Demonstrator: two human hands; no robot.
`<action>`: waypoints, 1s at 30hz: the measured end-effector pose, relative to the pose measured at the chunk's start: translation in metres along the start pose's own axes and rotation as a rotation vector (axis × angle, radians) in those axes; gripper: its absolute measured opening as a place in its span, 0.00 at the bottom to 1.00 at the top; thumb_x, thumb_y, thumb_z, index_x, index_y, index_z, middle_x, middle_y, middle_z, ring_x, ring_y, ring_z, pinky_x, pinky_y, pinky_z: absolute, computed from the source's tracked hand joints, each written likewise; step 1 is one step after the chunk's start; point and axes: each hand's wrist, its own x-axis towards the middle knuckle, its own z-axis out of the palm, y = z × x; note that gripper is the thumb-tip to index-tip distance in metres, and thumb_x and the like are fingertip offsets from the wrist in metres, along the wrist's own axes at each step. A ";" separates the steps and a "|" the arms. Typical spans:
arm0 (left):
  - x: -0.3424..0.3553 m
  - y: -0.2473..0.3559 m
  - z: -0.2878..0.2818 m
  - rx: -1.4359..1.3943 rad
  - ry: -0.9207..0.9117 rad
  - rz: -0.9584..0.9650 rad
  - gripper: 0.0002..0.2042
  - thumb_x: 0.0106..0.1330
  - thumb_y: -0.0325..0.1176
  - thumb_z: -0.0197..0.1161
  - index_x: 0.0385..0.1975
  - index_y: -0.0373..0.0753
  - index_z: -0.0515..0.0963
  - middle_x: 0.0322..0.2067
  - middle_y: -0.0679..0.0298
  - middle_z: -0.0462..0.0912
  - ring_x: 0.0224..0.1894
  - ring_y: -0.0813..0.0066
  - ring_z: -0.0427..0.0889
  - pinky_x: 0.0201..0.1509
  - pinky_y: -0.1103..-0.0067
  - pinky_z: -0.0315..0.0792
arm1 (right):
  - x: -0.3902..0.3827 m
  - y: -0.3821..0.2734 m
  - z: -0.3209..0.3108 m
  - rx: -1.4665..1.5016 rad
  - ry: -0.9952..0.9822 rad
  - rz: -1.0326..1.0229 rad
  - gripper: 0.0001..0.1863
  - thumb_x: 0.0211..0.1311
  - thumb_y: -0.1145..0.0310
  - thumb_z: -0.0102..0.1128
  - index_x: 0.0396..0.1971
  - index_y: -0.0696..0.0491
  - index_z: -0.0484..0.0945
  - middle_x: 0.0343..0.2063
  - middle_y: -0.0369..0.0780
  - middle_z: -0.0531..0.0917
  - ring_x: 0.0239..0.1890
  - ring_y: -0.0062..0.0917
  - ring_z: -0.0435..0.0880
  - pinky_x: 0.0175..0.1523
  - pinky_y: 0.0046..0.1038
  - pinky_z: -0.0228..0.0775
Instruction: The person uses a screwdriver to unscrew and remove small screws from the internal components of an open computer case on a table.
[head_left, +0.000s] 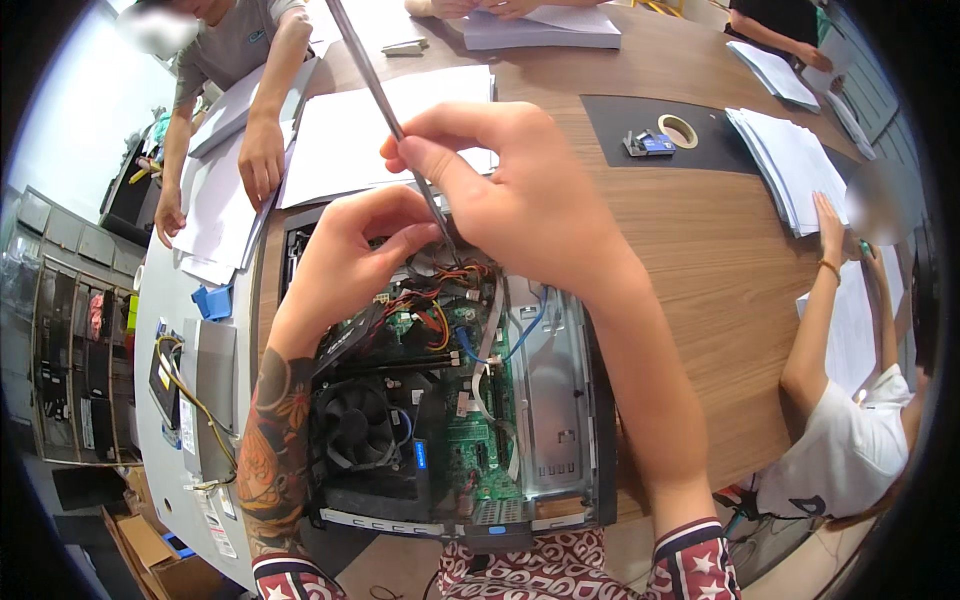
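An open desktop computer case [548, 420] lies before me, with a green board, coloured cable bundles and a black fan [355, 425]. My right hand [515, 185] grips a long slim metal tool [365, 75], held at a slant with its lower end among the cables at the case's far part. My left hand [370, 245] is at the cables just left of that end, fingers curled and pinched; what they hold is hidden.
Co-workers' hands [260, 155] [830, 225] rest on paper stacks [775, 160] around the wooden table [690, 330]. A tape roll [677, 131] lies on a dark mat. A metal power supply [208, 360] with wires sits at left.
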 end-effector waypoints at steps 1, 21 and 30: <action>0.001 -0.004 0.000 0.013 0.011 0.046 0.06 0.64 0.23 0.62 0.39 0.29 0.80 0.33 0.63 0.83 0.39 0.78 0.81 0.52 0.78 0.75 | 0.000 0.000 0.001 0.012 -0.001 0.023 0.10 0.59 0.71 0.59 0.33 0.62 0.83 0.27 0.49 0.85 0.28 0.35 0.85 0.37 0.32 0.75; -0.005 -0.001 0.002 0.073 0.060 0.141 0.06 0.62 0.22 0.63 0.37 0.30 0.80 0.32 0.59 0.85 0.40 0.73 0.85 0.46 0.77 0.77 | -0.004 -0.005 0.005 0.190 -0.206 0.057 0.14 0.64 0.66 0.56 0.40 0.63 0.81 0.33 0.48 0.86 0.37 0.33 0.86 0.43 0.31 0.76; 0.003 -0.006 0.009 0.152 0.137 0.208 0.10 0.58 0.30 0.70 0.28 0.30 0.76 0.23 0.61 0.83 0.29 0.71 0.85 0.40 0.75 0.79 | 0.000 -0.006 0.001 -0.078 -0.006 0.014 0.12 0.56 0.67 0.67 0.33 0.61 0.84 0.24 0.43 0.86 0.29 0.26 0.86 0.36 0.27 0.76</action>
